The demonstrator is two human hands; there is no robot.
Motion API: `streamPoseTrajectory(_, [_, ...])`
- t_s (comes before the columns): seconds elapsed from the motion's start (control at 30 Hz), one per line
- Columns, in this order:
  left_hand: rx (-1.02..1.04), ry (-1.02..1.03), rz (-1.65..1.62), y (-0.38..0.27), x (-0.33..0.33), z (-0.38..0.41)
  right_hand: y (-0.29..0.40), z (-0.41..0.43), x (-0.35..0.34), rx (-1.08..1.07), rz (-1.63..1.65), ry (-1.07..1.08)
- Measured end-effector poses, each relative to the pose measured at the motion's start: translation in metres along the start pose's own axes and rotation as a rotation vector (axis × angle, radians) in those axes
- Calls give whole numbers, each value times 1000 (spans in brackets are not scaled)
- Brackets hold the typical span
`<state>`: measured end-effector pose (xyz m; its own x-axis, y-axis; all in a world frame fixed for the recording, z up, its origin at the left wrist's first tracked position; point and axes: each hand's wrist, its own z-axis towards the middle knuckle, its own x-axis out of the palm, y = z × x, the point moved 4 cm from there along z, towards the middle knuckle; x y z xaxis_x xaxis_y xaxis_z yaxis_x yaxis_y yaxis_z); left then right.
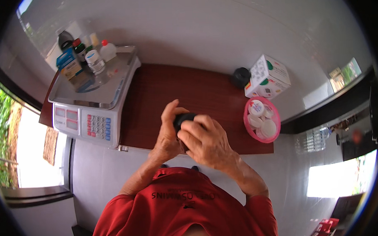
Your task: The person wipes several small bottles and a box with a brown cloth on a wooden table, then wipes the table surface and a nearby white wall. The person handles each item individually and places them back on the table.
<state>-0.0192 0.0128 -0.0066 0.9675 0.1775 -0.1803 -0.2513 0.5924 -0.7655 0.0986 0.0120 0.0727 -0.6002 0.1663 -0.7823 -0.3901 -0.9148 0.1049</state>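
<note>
Both hands are together in front of my chest, above the front edge of a dark red-brown table (pixel 187 83). Between them is a black round-topped object (pixel 183 118), perhaps a lidded jar; the fingers cover most of it. My left hand (pixel 166 136) grips its left side, with the thumb raised beside the top. The bent fingers of my right hand (pixel 207 142) lie over its top and right side. Below the black top a brownish part shows between the palms, and I cannot tell whether it belongs to the same object.
At left stands a digital weighing scale (pixel 97 121), its steel pan carrying several bottles (pixel 95 61) and a blue-and-yellow box (pixel 69 64). A pink basket (pixel 246 121) of white round containers (pixel 268 128), a white printed carton (pixel 267 76) and a black round object (pixel 240 77) are at right.
</note>
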Motion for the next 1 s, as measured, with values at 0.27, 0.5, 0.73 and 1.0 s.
streamPoseTrajectory(0.27, [43,91,28,-16,4,7,-54,4,2,356,581,-11])
streamPoseTrajectory(0.5, [-30,75,-33,-10,4,2,-74,-16,30,882,1406,-83])
streamPoseTrajectory(0.73, [-275,-58,-354,-6,-16,17,-72,-47,54,976,1135,-171])
streamPoseTrajectory(1.0, [-440,-197,-420,-1,-26,16,-112,-38,28,708,210,-197])
